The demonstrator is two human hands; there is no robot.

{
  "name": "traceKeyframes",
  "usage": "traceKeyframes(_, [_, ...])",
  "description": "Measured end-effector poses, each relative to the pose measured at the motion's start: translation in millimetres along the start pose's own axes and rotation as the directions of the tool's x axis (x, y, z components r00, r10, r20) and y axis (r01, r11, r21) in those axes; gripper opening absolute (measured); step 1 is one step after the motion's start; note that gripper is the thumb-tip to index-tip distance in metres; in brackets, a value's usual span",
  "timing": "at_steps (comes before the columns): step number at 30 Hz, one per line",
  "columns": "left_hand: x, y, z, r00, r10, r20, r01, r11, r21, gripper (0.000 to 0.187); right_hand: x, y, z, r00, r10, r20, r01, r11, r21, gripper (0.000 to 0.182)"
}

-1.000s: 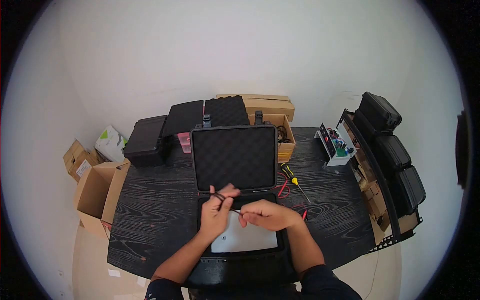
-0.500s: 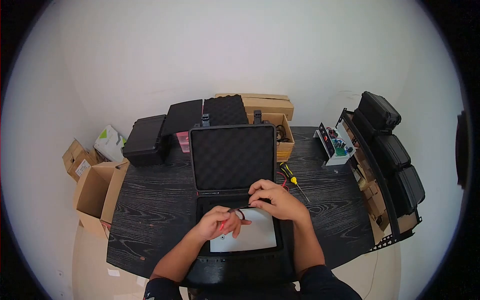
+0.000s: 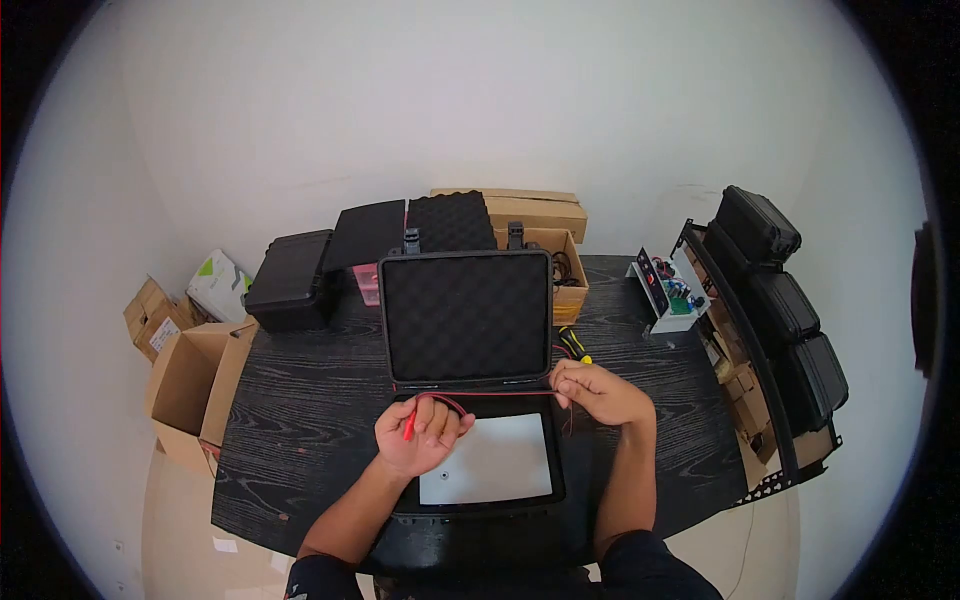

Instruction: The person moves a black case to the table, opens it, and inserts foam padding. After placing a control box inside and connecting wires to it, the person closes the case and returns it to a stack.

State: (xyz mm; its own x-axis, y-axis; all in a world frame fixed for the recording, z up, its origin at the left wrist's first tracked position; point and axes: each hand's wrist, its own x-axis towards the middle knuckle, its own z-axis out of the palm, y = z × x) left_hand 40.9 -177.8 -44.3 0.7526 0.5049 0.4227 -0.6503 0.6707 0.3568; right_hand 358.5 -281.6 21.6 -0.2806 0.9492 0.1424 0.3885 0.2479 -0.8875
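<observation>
A thin red-and-black cable (image 3: 505,393) runs taut between my hands, across the open black case (image 3: 562,470). My left hand (image 3: 418,437) is closed around one part of it, a loop and a red piece (image 3: 410,426) showing at the fingers. At the hinge side's right end, my right hand (image 3: 608,395) pinches the cable, and thin wire hangs below the fingertips. Under the cable, a white panel (image 3: 490,462) lies inside the case. The raised lid (image 3: 467,315) is lined with dark wavy foam. A yellow-and-black screwdriver (image 3: 574,343) lies just beyond my right hand, partly covered.
Behind the lid are foam sheets (image 3: 447,218) and a cardboard box (image 3: 570,300) holding cables. Another black case (image 3: 290,280) sits at the back left. On the right are a white unit with exposed electronics (image 3: 677,308) and a rack (image 3: 765,365) of black cases.
My hands have moved apart, the right one rightward and the left one slightly left and up. The cable between them is now stretched out straight. My right hand now covers part of the screwdriver.
</observation>
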Motion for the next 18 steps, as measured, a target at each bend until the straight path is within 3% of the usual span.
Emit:
traceKeyframes(6, [5, 2, 8, 0.980, 0.161, -0.115, -0.165, 0.986, -0.026, 0.046, -7, -6, -5, 0.991, -0.035, 0.132, 0.047, 0.995, -0.085, 0.015])
traceKeyframes(9, [5, 5, 5, 0.969, 0.209, -0.130, -0.216, 0.976, -0.037, 0.046, -25, 0, -22, 0.991, 0.095, 0.091, -0.086, 0.992, -0.094, 0.016])
traceKeyframes(10, [5, 5, 5, 0.966, 0.221, -0.136, -0.229, 0.973, -0.042, 0.046, -31, 9, -24, 0.987, 0.157, 0.028, -0.157, 0.988, -0.009, 0.025])
traceKeyframes(14, [6, 6, 5, 0.961, 0.239, -0.141, -0.247, 0.968, -0.037, 0.045, -51, 16, -42, 0.908, 0.361, -0.212, -0.371, 0.929, -0.005, 0.032])
traceKeyframes(18, [6, 6, 5, 0.957, 0.246, -0.157, -0.254, 0.967, -0.030, 0.045, -71, 33, -62, 0.784, 0.441, -0.438, -0.537, 0.835, -0.120, 0.040])
